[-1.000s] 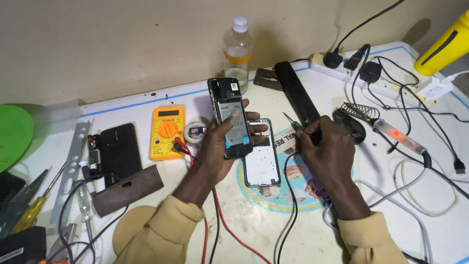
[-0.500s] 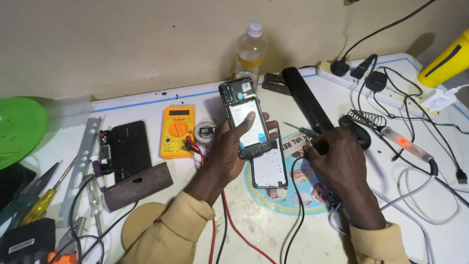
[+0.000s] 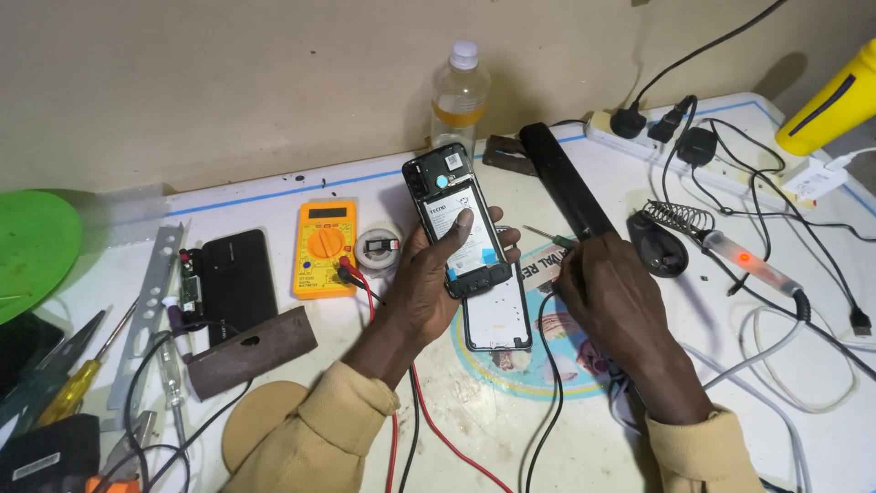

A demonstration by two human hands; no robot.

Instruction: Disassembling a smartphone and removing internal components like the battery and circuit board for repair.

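Observation:
My left hand (image 3: pixel 429 283) holds an opened black phone (image 3: pixel 453 219) upright above the table, back cover off, with the battery and circuit board showing and my thumb resting on the battery. Just to the right, my right hand (image 3: pixel 610 292) is closed on a thin tool with a green handle (image 3: pixel 546 236), its tip pointing left toward the phone. Under both hands lies a white phone back cover (image 3: pixel 497 318) on a round printed mat (image 3: pixel 547 365).
A yellow multimeter (image 3: pixel 324 246) with red and black leads lies to the left, beside a black phone (image 3: pixel 237 278), a rusty metal block (image 3: pixel 251 351) and screwdrivers (image 3: pixel 68 388). A plastic bottle (image 3: pixel 459 91), long black bar (image 3: pixel 566 181), soldering iron (image 3: pixel 739 256), power strip (image 3: pixel 721 155) and cables crowd the right.
My left hand has lifted the opened phone slightly and shifted it right. My right hand with the tool has drawn closer to the phone's right edge.

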